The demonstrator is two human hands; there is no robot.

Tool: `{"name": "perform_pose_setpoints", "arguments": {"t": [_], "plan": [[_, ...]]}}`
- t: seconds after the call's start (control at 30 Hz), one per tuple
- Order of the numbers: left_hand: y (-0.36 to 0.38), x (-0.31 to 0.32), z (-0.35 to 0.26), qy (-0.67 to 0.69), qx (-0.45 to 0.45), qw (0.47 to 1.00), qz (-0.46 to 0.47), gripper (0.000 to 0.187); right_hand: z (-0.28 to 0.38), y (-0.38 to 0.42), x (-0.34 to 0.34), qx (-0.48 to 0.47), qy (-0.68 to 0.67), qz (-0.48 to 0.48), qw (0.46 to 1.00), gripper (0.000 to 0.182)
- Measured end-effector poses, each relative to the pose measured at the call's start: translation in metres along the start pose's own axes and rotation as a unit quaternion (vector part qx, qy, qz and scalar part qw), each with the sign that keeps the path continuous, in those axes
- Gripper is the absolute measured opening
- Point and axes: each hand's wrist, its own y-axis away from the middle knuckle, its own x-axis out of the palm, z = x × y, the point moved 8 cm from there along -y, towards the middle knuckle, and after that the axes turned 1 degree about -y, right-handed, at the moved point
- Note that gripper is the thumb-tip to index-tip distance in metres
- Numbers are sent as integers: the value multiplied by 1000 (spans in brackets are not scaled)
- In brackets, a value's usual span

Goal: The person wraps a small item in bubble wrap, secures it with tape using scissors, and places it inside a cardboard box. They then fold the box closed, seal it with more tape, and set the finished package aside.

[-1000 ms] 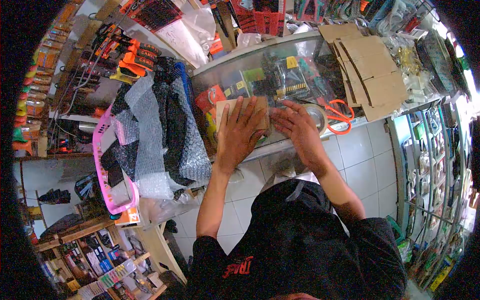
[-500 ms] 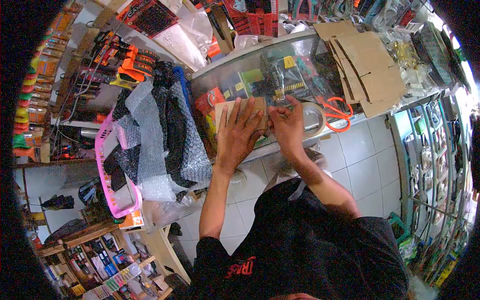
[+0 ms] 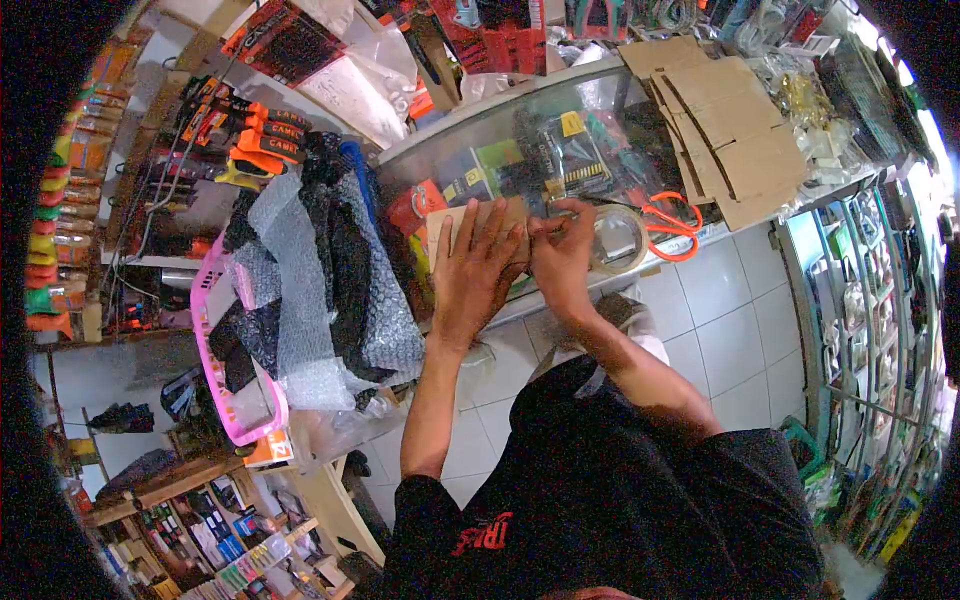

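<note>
Head: left grip (image 3: 477, 272) lies open on cardboard (image 3: 437, 232).

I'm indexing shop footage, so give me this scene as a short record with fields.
left hand: spread over a small cardboard piece
right hand: fingers curled near the piece's right edge
right grip contents: cannot tell
surface: glass-topped counter
right of hands: tape roll, orange-handled scissors, larger cardboard
left of hands: bubble wrap, pink basket
</note>
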Motion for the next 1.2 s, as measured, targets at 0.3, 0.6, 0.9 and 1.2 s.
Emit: {"name": "perform_pose_setpoints", "arguments": {"t": [0.3,0.6,0.9,1.2], "plan": [[-1,-3,0,3,1,1000,-3,55,1,0,1,-14,22,-13,1000,40],[-4,-11,0,30,-6,1000,-6,52,-21,-2,8,116,-74,19,990,36],[-3,-12,1,69,-21,997,-36,53,-8,17,6,191,-88,19,978,19],[-5,-10,0,36,-29,999,-15,51,32,41,-10,-95,62,87,990,40]]}}
